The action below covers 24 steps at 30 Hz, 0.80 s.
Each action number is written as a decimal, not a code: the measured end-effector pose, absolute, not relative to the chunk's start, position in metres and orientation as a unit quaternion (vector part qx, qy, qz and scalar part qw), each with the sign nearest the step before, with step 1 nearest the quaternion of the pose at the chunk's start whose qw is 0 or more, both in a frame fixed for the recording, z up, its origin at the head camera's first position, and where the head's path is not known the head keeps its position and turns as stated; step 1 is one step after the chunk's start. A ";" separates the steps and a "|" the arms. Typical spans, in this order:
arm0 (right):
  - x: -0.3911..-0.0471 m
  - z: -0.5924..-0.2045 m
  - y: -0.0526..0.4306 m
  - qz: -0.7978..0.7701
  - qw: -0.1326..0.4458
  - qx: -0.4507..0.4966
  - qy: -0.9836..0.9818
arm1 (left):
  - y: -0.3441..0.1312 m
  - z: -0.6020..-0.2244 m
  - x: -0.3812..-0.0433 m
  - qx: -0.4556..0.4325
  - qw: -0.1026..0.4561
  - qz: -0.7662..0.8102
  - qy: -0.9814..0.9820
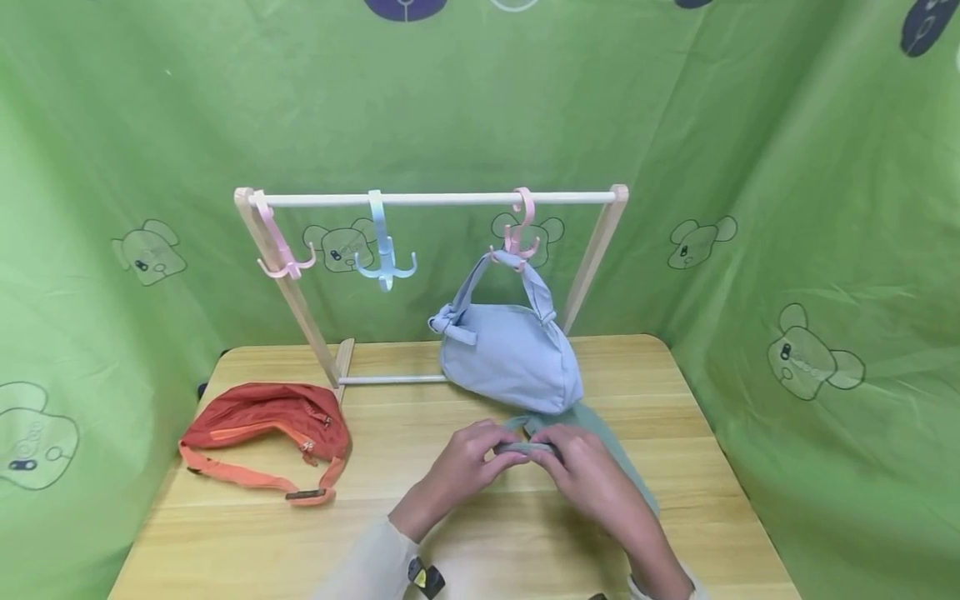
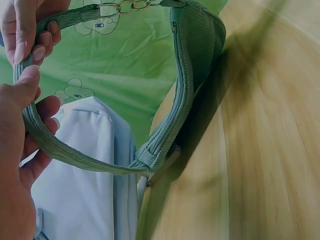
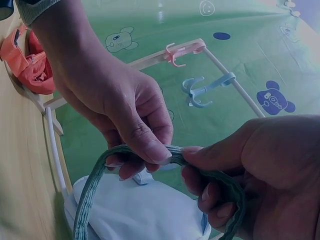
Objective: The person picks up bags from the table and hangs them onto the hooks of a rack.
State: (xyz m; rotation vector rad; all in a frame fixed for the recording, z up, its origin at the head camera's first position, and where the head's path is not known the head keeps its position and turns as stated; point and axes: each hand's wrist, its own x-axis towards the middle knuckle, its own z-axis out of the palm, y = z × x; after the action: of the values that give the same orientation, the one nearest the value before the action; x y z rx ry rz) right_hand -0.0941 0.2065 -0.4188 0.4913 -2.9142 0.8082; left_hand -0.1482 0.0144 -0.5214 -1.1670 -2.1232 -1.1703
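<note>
Both hands hold the strap (image 2: 75, 161) of a green corduroy shoulder bag (image 1: 611, 442). My left hand (image 1: 467, 462) pinches it between thumb and fingers, and close beside it my right hand (image 1: 588, 479) grips the same strap. In the left wrist view the bag's zipped body (image 2: 202, 47) is tilted by the wooden tabletop, with a gold chain (image 2: 127, 7) joining one strap end to it. Behind the hands a light blue bag (image 1: 510, 354) hangs by its knotted handle from a pink hook (image 1: 522, 229), partly covering the green bag in the head view.
A wooden rack with a white bar (image 1: 450, 200) stands at the table's back. From its left half hang another pink hook (image 1: 281, 250) and a blue hook (image 1: 385, 250). On the left of the table (image 1: 420, 437) lies a red waist bag (image 1: 262, 404). Green cloth (image 1: 420, 108) surrounds everything.
</note>
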 end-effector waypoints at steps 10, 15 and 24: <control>-0.094 -0.420 0.199 0.268 0.035 0.174 -0.947 | 0.002 -0.519 -0.146 -0.423 0.227 -0.423 -0.769; -0.095 -0.423 0.196 0.271 0.046 0.187 -0.943 | -0.004 -0.519 -0.145 -0.423 0.222 -0.423 -0.770; -0.098 -0.428 0.191 0.278 0.064 0.203 -0.937 | -0.014 -0.516 -0.146 -0.425 0.224 -0.425 -0.767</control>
State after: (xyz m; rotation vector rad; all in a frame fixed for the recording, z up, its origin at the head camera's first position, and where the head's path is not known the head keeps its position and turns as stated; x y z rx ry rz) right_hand -0.0984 0.1914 -0.4276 0.6118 -2.8277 0.8405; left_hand -0.1461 -0.0141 -0.5163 -1.1742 -2.1174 -1.1729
